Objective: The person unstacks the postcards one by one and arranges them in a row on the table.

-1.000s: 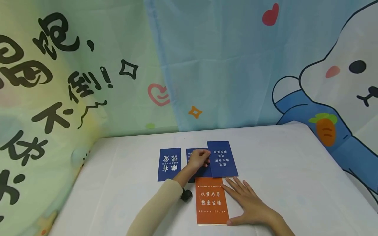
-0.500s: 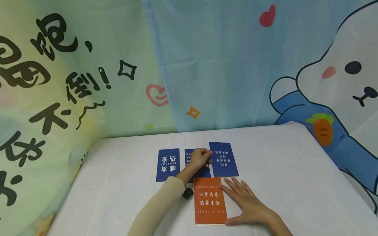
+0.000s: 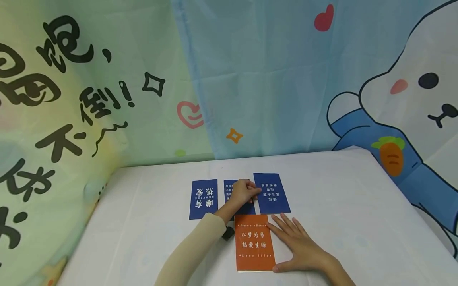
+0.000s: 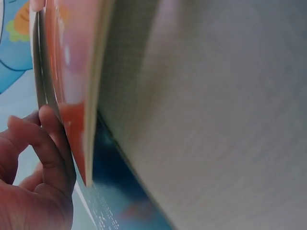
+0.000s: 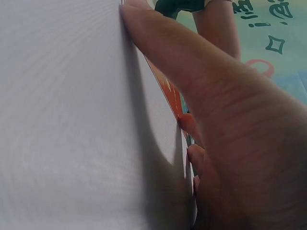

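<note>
Right hand (image 3: 298,248) touches 1 orange booklet (image 3: 254,247) near 3 blue cards (image 3: 273,196).

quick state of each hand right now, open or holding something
Left hand: fingers bent at the left edge of the rightmost blue card; whether they pinch it cannot be told.
Right hand: open, fingers spread beside the orange booklet.

On the orange booklet (image 3: 254,250) I can read "Dream as a Horse", "以梦为马 热爱生活" and "Love life". The left blue card (image 3: 203,200) says, upside down, "唯有热爱"; the right blue card (image 3: 273,194) has, also upside down, "还有". The backdrop cloth (image 3: 171,139) carries "不倒!".
</note>
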`<state>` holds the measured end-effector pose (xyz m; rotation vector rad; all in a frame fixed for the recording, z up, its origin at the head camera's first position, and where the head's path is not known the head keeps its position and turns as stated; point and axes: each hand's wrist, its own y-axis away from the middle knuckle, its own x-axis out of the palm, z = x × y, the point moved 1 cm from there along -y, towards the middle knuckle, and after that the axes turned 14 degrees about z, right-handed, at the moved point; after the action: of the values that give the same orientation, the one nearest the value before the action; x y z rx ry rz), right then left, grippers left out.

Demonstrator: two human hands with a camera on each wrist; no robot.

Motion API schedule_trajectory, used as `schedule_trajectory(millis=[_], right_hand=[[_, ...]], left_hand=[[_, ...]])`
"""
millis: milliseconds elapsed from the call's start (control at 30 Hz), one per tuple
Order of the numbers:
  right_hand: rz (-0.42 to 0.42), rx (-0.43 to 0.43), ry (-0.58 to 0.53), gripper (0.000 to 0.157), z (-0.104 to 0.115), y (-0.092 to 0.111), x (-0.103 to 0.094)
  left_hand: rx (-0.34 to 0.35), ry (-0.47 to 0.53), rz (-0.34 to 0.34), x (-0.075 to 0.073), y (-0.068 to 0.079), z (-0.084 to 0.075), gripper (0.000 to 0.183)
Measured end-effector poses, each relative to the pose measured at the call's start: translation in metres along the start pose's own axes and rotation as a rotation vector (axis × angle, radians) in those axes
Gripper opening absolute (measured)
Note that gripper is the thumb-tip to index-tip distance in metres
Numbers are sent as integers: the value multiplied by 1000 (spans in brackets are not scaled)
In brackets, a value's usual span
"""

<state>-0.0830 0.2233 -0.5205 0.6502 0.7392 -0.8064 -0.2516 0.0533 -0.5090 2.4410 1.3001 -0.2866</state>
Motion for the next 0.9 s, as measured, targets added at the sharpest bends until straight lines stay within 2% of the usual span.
schedule_trajectory(millis=[200, 433, 533, 700, 900], right_hand=[[2, 1, -12, 107, 1, 1, 0], [4, -7, -48, 106, 3, 1, 0], [11, 0, -48, 106, 2, 0, 0], [17, 7, -25, 107, -1, 0, 1], [-28, -23, 16, 106, -1, 0, 2]], left_hand=[[-21, -72, -19, 1, 4, -3, 28], [-38, -65, -13, -1, 4, 0, 38], [-7, -56, 6, -2, 6, 1, 37], [63, -35, 48, -3, 13, 1, 26], [91, -78, 48, -11, 30, 8, 19]])
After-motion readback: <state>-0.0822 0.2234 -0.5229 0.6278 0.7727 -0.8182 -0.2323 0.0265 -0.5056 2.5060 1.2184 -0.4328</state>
